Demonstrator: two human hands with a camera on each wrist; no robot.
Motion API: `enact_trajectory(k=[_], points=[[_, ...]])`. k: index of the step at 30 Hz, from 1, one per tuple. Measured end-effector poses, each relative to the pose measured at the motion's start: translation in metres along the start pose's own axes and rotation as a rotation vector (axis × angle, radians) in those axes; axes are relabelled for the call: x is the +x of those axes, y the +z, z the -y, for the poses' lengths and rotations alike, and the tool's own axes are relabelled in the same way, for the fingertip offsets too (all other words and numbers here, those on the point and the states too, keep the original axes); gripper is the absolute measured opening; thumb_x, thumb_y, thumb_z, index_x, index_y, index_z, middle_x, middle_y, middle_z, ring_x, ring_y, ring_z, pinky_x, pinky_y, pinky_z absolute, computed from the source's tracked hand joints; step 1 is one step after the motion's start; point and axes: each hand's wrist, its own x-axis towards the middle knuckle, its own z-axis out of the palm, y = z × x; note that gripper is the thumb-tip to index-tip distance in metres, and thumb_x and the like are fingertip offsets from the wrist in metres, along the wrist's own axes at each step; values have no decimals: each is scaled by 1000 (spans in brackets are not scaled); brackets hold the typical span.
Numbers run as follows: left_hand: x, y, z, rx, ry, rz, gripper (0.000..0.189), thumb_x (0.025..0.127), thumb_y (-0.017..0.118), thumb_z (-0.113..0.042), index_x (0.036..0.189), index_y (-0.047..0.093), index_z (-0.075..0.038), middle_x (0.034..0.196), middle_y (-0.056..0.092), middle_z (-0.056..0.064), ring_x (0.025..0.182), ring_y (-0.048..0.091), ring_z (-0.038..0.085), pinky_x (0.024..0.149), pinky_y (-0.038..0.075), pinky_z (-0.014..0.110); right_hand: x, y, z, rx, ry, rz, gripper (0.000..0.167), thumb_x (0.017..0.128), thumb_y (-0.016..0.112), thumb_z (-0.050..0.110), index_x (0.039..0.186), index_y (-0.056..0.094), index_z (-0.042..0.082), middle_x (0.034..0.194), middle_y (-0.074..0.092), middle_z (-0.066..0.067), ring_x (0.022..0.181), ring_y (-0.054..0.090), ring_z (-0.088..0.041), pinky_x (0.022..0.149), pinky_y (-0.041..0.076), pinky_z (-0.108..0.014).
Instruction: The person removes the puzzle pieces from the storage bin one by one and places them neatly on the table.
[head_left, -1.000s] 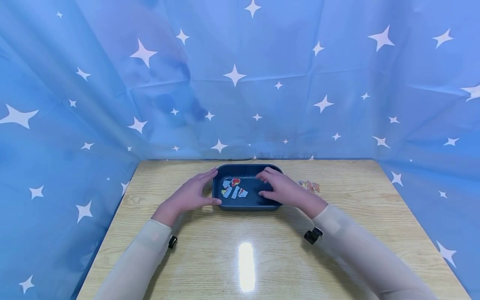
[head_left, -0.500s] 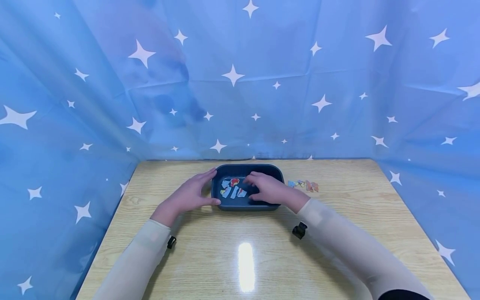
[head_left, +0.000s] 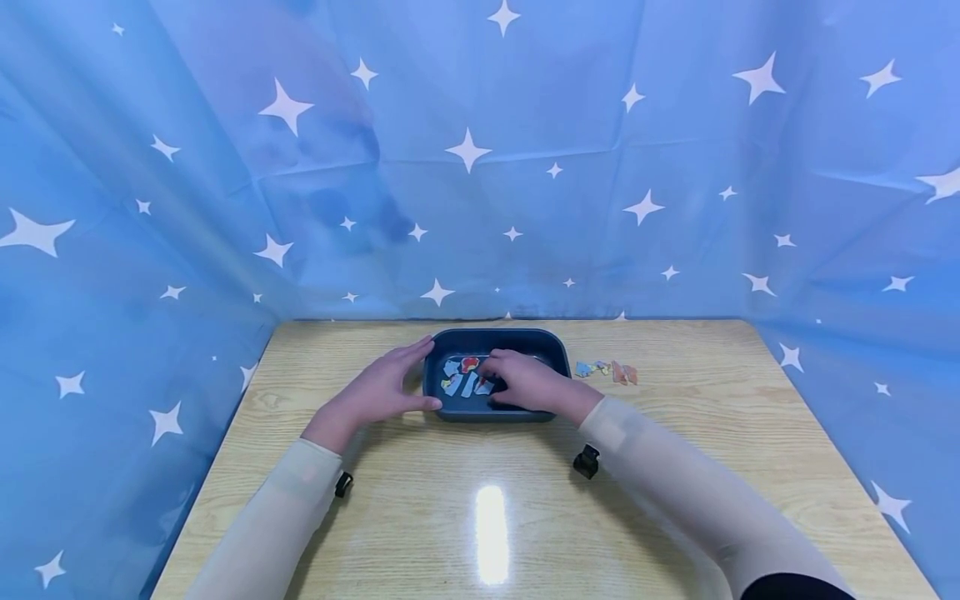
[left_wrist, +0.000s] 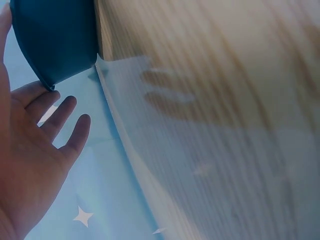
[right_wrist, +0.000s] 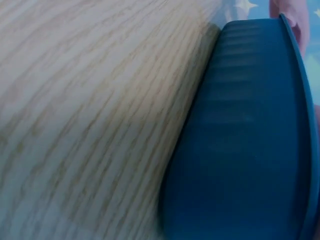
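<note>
A dark blue rectangular tray stands at the back of the table. Flat, irregular printed pieces, like puzzle pieces, lie in its left half, light blue with one mostly red. My left hand spans the tray's left end, thumb and fingers apart and touching the rim; in the left wrist view its other fingers are spread loosely. My right hand reaches into the tray over its right side. Its fingers bend down beside the rightmost piece, with a gap between thumb and fingers. The right wrist view shows only the tray's outer wall.
On the wood-grain table, right of the tray, lie light blue and yellow pieces and an orange piece. A blue curtain with white stars hangs along the back and sides.
My right hand has moved left inside the tray, from its right end to the rightmost piece. More pieces on the table now show behind it. The left hand has stayed put.
</note>
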Motion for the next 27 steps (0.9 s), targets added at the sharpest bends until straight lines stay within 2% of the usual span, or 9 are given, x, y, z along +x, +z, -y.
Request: enact_trajectory(k=[15, 21, 27], points=[[1, 1, 2, -4, 20, -6, 109, 92, 88, -57, 177, 31, -20, 183, 25, -3, 166, 28, 35, 131, 29, 61, 5, 8, -8, -42, -33, -30, 32, 102, 84, 18, 133, 78, 10, 119, 65, -4, 103, 62, -18, 89, 58, -37], [2, 2, 4, 16, 31, -15, 110, 91, 88, -60, 177, 31, -20, 182, 27, -3, 165, 30, 35, 131, 30, 59, 7, 7, -8, -19, -32, -18, 28, 102, 84, 17, 130, 80, 12, 116, 65, -3, 107, 64, -20, 93, 59, -38], [2, 1, 4, 2, 35, -16, 110, 91, 88, -59, 177, 31, -20, 182, 28, -2, 165, 30, 36, 131, 31, 60, 8, 8, -12, 14, -76, -33, 30, 101, 84, 12, 130, 79, 7, 117, 67, -5, 110, 67, -23, 95, 61, -40]])
